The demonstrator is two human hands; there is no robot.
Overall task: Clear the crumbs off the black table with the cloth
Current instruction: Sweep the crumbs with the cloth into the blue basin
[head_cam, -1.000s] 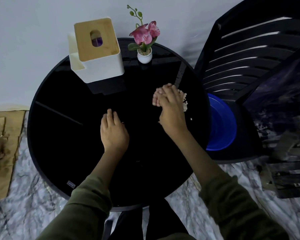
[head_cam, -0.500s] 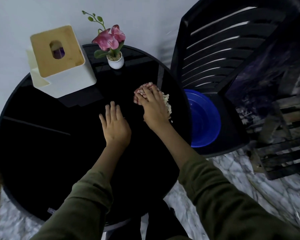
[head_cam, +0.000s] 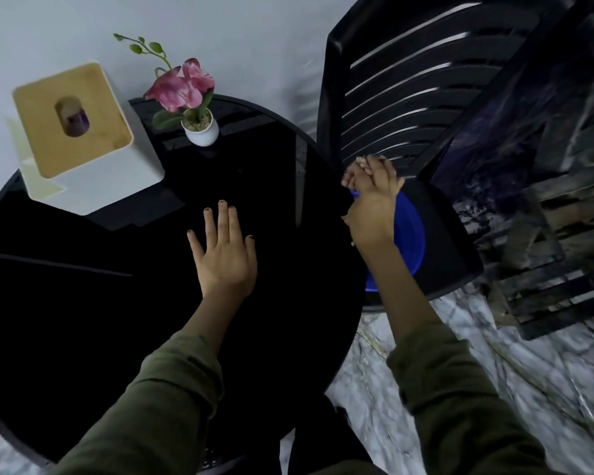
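Since half a second ago the right hand (head_cam: 371, 204) has swept off the table (head_cam: 83, 337) and now hangs past its right rim, over the blue bowl (head_cam: 408, 231) that sits on the seat of the black chair (head_cam: 408, 97). The pile of crumbs that lay just ahead of that hand on the tabletop is gone from the glass; a few pale specks show at its fingertips and one near the wrist by the rim, too small to be sure of.

The right hand is closed round the cloth (head_cam: 350, 174), of which only a pinkish edge shows at the fingers; how much of it is bunched inside I cannot tell. The left hand (head_cam: 225, 252) lies flat and open on the table, fingers spread, holding nothing, left of the bowl and well apart from it.

So the cloth is beyond the table's right edge, above the far part of the bowl, with the right hand the only one near it. The bowl lies directly below and slightly nearer the person than the fingers. My judgement is that the coming move is a release or shake downward, and it turns on the fingers staying over the bowl's opening, not over the chair seat beyond it.

No crumbs are plain on the dark top from here.
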